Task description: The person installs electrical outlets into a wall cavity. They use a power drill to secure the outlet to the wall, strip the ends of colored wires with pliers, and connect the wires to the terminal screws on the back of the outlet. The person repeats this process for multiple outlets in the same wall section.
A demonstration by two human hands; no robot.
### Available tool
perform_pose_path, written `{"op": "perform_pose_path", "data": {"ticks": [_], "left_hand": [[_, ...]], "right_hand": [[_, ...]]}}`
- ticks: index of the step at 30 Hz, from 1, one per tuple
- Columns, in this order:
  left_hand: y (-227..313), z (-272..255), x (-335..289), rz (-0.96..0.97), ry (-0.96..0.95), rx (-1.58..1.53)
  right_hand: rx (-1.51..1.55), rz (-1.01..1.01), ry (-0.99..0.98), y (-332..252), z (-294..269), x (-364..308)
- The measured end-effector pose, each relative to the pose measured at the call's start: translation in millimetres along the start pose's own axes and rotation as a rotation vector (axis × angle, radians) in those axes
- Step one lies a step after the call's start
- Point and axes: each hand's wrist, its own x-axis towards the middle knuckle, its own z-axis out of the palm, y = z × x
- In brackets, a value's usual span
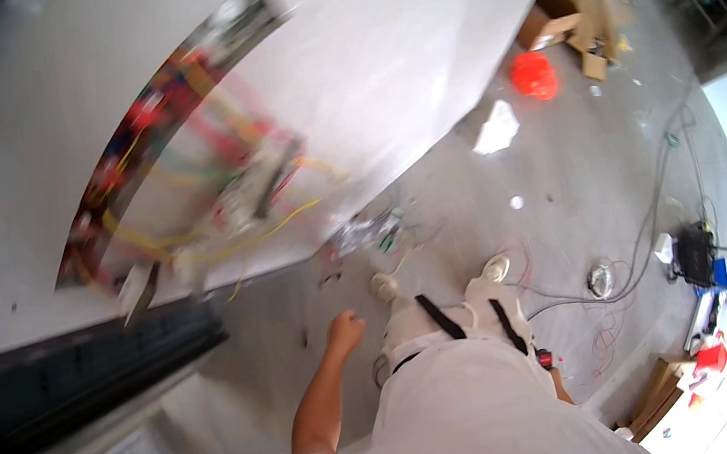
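My left hand point(346, 329) hangs over the floor beside my left leg, its fingers curled into a fist with nothing visible sticking out of it. At my right hip, a small red-and-black tool point(544, 357) shows next to my right hand point(557, 376), which seems wrapped round it; my shirt and trousers hide most of that hand. To the front left, an open wall box point(143, 134) is crowded with red, yellow and green wires. A grey electrical part point(261, 185) dangles out of it among loose wires, smeared by motion.
Plastic and wire scraps point(369, 231) lie at the foot of the wall. Further off are white sheeting point(496, 128), a red bag point(533, 76) and open cardboard boxes point(548, 17). Dark cables point(648, 240) trail across the floor at right, toward a black wheeled item point(697, 256).
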Motion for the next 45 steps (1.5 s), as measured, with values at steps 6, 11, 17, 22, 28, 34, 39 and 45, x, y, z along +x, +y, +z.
{"op": "perform_pose_path", "data": {"ticks": [6, 11, 17, 22, 28, 34, 39, 45], "left_hand": [[90.6, 67.9, 77.8, 0.095, 0.096, -0.322], [220.6, 102.7, 79.5, 0.037, -0.167, -0.183], [330.1, 132.3, 117.9, 0.098, -0.25, 0.087], [432.8, 160.9, 203.2, -0.072, -0.318, 0.029], [586.4, 234.0, 382.2, 0.925, -0.217, 0.967], [929.8, 212.0, 440.7, 0.454, -0.164, 0.01], [1175.4, 206.6, 462.2, 0.494, -0.132, -0.152], [1287.8, 270.7, 545.6, 0.704, -0.141, 0.46]], "right_hand": [[-0.005, 0.075, -0.022, 58.1, -44.9, 64.3], [0.491, 0.211, -0.149, 22.7, -161.1, 91.8], [0.68, 0.243, -0.069, 34.7, -257.5, 202.6], [0.703, 0.306, -0.044, 26.1, -324.6, 291.3], [0.479, 0.417, -0.091, -29.4, -463.0, 318.6], [0.625, 0.421, -0.003, -36.1, -597.2, 415.2], [0.744, 0.429, 0.02, -63.1, -686.4, 526.7], [0.674, 0.376, -0.062, -74.4, -799.9, 705.6]]}}
